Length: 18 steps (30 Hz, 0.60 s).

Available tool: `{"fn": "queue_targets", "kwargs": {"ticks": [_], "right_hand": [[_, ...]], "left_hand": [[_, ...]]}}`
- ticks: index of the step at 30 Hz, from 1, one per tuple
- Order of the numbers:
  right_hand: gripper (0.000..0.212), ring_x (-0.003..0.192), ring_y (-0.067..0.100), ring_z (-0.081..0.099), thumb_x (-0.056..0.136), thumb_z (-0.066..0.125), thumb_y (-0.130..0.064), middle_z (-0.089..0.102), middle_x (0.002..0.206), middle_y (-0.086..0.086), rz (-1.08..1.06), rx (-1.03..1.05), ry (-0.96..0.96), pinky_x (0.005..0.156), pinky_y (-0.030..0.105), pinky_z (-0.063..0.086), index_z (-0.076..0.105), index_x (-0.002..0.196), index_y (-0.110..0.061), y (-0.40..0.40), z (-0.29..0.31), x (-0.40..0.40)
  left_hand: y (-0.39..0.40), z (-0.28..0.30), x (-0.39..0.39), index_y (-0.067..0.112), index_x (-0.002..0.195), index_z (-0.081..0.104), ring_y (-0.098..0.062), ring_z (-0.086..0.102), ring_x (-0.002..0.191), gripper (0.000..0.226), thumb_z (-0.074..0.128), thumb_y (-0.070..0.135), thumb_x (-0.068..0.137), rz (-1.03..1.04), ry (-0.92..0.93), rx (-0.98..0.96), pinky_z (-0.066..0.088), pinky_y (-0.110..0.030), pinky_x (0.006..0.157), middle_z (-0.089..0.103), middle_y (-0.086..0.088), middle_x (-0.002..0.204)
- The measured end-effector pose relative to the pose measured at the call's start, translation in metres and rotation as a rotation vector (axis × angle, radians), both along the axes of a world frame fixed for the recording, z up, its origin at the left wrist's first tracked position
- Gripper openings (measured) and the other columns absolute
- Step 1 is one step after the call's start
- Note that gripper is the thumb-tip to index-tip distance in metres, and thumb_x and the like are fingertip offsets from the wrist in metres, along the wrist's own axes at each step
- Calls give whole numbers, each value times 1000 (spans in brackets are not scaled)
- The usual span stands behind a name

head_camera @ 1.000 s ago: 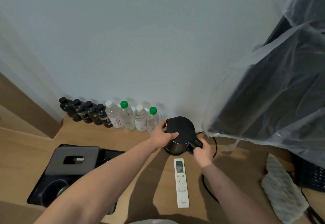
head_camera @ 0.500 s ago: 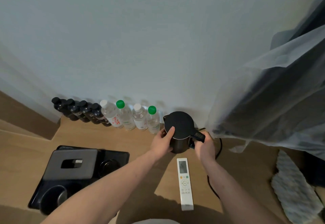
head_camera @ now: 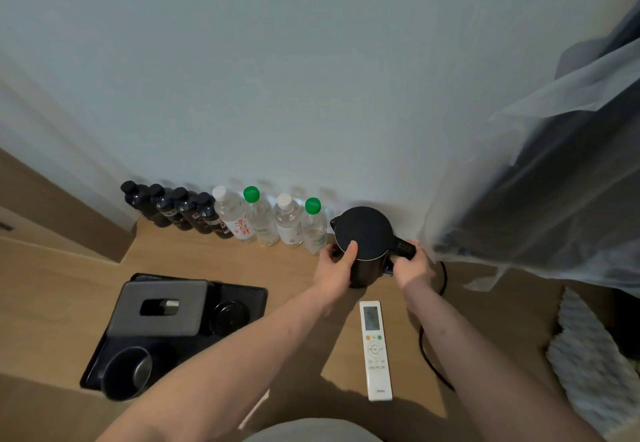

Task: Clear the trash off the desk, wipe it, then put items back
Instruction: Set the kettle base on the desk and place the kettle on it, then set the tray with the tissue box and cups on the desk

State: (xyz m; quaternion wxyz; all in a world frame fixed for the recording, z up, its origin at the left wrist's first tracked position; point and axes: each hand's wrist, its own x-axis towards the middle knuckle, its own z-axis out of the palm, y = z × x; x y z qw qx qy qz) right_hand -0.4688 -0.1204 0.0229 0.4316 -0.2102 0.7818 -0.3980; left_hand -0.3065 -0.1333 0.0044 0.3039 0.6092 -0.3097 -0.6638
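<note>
Right of the frame's centre, a black kettle (head_camera: 363, 233) stands upright on the wooden desk (head_camera: 214, 261), close against the pale wall. The left hand (head_camera: 334, 273) curls around the kettle's left flank, thumb lying up on the lid's edge. The right hand (head_camera: 412, 265) grips the kettle's handle (head_camera: 401, 249) from the right, fingers wrapped under it. A dark cord (head_camera: 431, 348) loops from behind the right wrist down toward the lower right.

Just left of the kettle, a row of bottles lines the wall: four clear water bottles (head_camera: 273, 221), two with green caps and two with white, then four dark bottles (head_camera: 180, 211) further left. Below the hands, a white remote control (head_camera: 375, 349) lies flat, lengthwise toward the viewer. In the lower left, a black tray (head_camera: 242, 294) carries a grey tissue box (head_camera: 159, 308) and a dark cup (head_camera: 128, 372). A pale textured cloth (head_camera: 588, 365) lies at the lower right edge, beneath a dark object under clear plastic sheeting (head_camera: 540, 178)
</note>
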Motion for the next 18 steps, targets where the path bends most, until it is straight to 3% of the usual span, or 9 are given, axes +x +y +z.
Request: {"fn": "queue_targets", "kwargs": {"ticks": [2,4,6,7,10,12,14,18], "right_hand": [[52,131,30,55,96,64,2,59,141,10,-52,-41,11,111,37,39,53,145,-14,17,-3,4],[65,118,22,57,92,66,8,54,144,5,-41,-61,-1,101,33,46,44,149,-17,47,-14,8],[71,105,20,56,93,69,3,48,143,5,127,58,110,81,27,53,36,152,-17,87,-30,12],[72,108,23,57,93,71,-3,46,146,6,235,130,196,81,29,55,35,153,-16,109,-43,15],[71,131,25,55,92,74,-17,45,152,5,551,242,398,108,38,48,39,153,-23,161,-81,24],[69,134,21,53,91,73,-18,44,153,1,707,236,435,109,32,47,43,152,-27,183,-97,31],[69,139,21,47,92,71,-11,37,156,0,742,223,384,112,30,44,44,153,-25,197,-106,39],[71,143,22,44,88,72,-2,30,160,0,733,193,316,116,30,39,47,152,-16,207,-108,43]], "left_hand": [[11,21,4,28,152,40,-17,58,129,94,72,74,77,-61,-68,-23,47,-47,114,55,7,149],[26,30,15,25,157,34,-19,53,133,80,68,58,92,-111,-111,-20,44,-48,116,48,2,156],[42,32,32,22,161,29,-25,47,143,80,66,52,97,-172,-194,-6,43,-47,117,38,0,163],[53,34,44,20,161,29,-26,45,145,78,66,49,98,-193,-248,-4,43,-43,116,37,0,165],[95,32,90,22,156,38,-22,54,133,66,68,36,99,-253,-367,31,44,-32,106,48,-2,155],[128,29,122,36,138,52,-16,66,112,45,70,33,97,-301,-391,55,54,-29,95,63,-1,137],[157,29,152,44,116,57,-13,68,106,30,71,28,96,-326,-416,66,58,-24,84,68,3,124],[198,34,192,33,122,58,-12,61,114,30,71,22,97,-265,-486,111,51,-29,100,63,11,123]]}}
